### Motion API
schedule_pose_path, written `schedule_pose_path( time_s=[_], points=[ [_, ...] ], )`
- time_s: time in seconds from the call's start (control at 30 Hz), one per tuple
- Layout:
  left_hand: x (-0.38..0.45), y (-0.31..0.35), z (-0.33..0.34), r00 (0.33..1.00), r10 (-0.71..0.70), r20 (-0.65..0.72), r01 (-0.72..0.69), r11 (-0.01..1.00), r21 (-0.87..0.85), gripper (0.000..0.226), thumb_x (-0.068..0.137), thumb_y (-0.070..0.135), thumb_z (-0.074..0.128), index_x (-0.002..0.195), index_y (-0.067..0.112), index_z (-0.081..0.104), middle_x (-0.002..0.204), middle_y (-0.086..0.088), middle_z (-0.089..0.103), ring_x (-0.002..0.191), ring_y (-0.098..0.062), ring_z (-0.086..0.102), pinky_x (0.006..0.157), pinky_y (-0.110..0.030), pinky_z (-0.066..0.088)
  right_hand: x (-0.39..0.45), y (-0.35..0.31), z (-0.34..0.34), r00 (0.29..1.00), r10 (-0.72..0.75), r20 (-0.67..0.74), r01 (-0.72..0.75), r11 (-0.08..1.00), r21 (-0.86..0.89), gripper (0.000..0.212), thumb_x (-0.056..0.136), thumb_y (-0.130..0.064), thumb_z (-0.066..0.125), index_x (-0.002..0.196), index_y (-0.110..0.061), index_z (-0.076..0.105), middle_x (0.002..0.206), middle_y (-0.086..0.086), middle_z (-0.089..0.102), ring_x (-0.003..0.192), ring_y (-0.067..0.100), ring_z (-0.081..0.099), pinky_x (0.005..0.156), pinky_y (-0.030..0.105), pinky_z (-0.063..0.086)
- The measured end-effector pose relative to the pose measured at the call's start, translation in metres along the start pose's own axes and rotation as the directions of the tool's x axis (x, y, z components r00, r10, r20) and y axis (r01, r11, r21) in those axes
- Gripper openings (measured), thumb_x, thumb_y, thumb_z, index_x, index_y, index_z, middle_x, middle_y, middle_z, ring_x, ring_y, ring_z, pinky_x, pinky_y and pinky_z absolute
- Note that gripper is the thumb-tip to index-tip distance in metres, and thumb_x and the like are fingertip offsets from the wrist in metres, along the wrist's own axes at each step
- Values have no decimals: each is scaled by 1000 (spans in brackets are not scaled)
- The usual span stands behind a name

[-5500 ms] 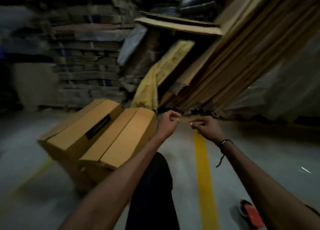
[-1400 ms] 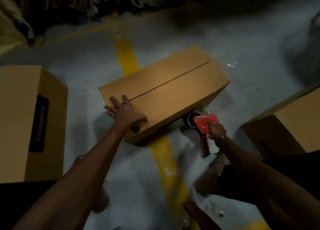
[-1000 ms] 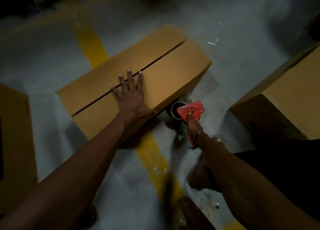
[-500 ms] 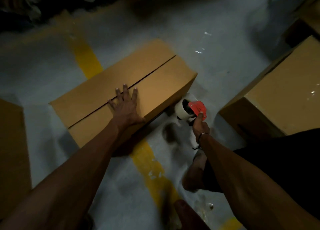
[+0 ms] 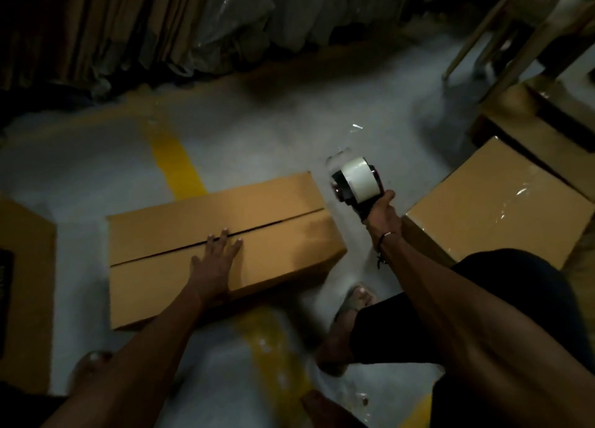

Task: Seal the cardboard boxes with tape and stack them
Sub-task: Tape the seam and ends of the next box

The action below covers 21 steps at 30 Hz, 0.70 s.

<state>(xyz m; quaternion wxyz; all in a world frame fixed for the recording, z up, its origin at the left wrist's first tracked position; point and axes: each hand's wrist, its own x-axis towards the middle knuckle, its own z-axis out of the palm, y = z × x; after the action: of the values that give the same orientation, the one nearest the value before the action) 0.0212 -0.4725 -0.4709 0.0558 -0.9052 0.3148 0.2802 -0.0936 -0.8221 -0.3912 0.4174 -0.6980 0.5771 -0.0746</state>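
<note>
Directly below you, a long cardboard box (image 5: 222, 244) lies flat on a grey concrete floor (image 5: 273, 138), at the centre of the view. Its two top flaps meet in a dark seam (image 5: 273, 225) that runs from about 8 o'clock to 2 o'clock, and no tape shows along it. Your left hand (image 5: 214, 265) rests palm down on the near flap, fingers straight and slightly spread, with the fingertips (image 5: 223, 233) reaching the seam.

Your right hand (image 5: 383, 213) is raised just off the box's right end, at about 2 o'clock from the box. Its fingers are curled around the handle of a tape dispenser (image 5: 357, 186), which carries a pale roll of tape (image 5: 360, 180). The dispenser is held in the air, apart from the box. A dark cord bracelet (image 5: 383, 242) circles that wrist.

A yellow painted line (image 5: 177, 160) crosses the floor, passing under the box from 11 o'clock to 5 o'clock. At 3 o'clock sits a second box (image 5: 502, 212) with glossy tape on its top. At 9 o'clock, a third box (image 5: 25, 292) is cut off by the edge. Flat cardboard sheets (image 5: 96, 19) and plastic wrap (image 5: 244, 15) lean along the top, from 10 to 12 o'clock. Your sandalled foot (image 5: 355, 299) shows at 5 o'clock.
</note>
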Motion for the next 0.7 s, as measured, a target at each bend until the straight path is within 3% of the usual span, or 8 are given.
schedule_pose_path(
  time_s=[0.1, 0.17, 0.23, 0.3, 0.37, 0.47, 0.53, 0.7],
  points=[
    [-9, -3, -13, 998, 49, 42, -46, 997, -55, 137, 69, 21, 93, 165, 24, -5, 170, -6, -22, 157, -37, -8, 118, -61, 29, -22, -32, 11, 980, -108, 169, 101, 994, 50, 92, 90, -79, -3, 110, -16, 61, 99, 17, 75, 88, 33, 69, 87, 47, 55],
    [-19, -10, -40, 997, 73, 1, -70, 967, -243, 107, 79, 16, 84, 163, 14, 18, 171, -13, 8, 156, -33, 14, 119, -46, 32, -48, -56, 21, 931, -195, 309, 166, 979, 117, 95, 86, -84, -2, 103, -19, 66, 84, 16, 76, 70, 25, 64, 67, 38, 51],
    [-38, -19, -74, 992, -6, -124, -55, 871, -488, 63, 92, 13, 69, 150, 8, 45, 156, -15, 45, 141, -29, 46, 111, -35, 41, -80, -79, 30, 857, -256, 448, 180, 962, 205, 97, 81, -90, 4, 106, -20, 66, 85, 17, 76, 64, 19, 57, 56, 32, 42],
    [-64, -27, -110, 976, -153, -158, -23, 644, -765, 33, 103, 19, 58, 132, 5, 63, 136, -14, 64, 123, -28, 61, 107, -40, 48, -106, -98, 38, 767, -307, 564, 169, 944, 284, 102, 80, -93, 8, 115, -15, 65, 81, 13, 71, 63, 15, 52, 51, 28, 38],
    [-92, -31, -139, 975, -213, -60, -6, 246, -969, 31, 108, 25, 50, 122, 4, 67, 126, -15, 69, 114, -28, 67, 100, -45, 55, -132, -117, 41, 685, -330, 649, 150, 936, 318, 102, 86, -88, 8, 120, -11, 65, 79, 10, 63, 59, 11, 47, 47, 26, 34],
    [-137, -34, -160, 977, -202, 63, 8, -265, -964, 38, 110, 30, 45, 120, -1, 65, 120, -18, 71, 109, -28, 71, 87, -39, 60, -169, -134, 44, 569, -340, 749, 145, 938, 316, 99, 94, -80, 2, 114, -8, 68, 68, 5, 58, 55, 10, 45, 46, 24, 32],
    [-158, -34, -158, 980, -173, 101, 13, -445, -895, 41, 110, 33, 45, 122, -2, 63, 120, -21, 70, 104, -29, 72, 81, -37, 62, -189, -136, 45, 517, -347, 782, 145, 936, 320, 98, 96, -77, 1, 111, -7, 67, 62, 4, 56, 52, 11, 46, 44, 23, 34],
    [-186, -23, -153, 987, -133, 91, -26, -686, -727, 36, 105, 25, 56, 121, -6, 62, 114, -24, 68, 97, -29, 71, 84, -38, 63, -227, -135, 58, 447, -372, 813, 160, 928, 337, 97, 96, -77, 2, 109, -6, 67, 60, 5, 56, 50, 14, 47, 43, 23, 35]
  ],
)
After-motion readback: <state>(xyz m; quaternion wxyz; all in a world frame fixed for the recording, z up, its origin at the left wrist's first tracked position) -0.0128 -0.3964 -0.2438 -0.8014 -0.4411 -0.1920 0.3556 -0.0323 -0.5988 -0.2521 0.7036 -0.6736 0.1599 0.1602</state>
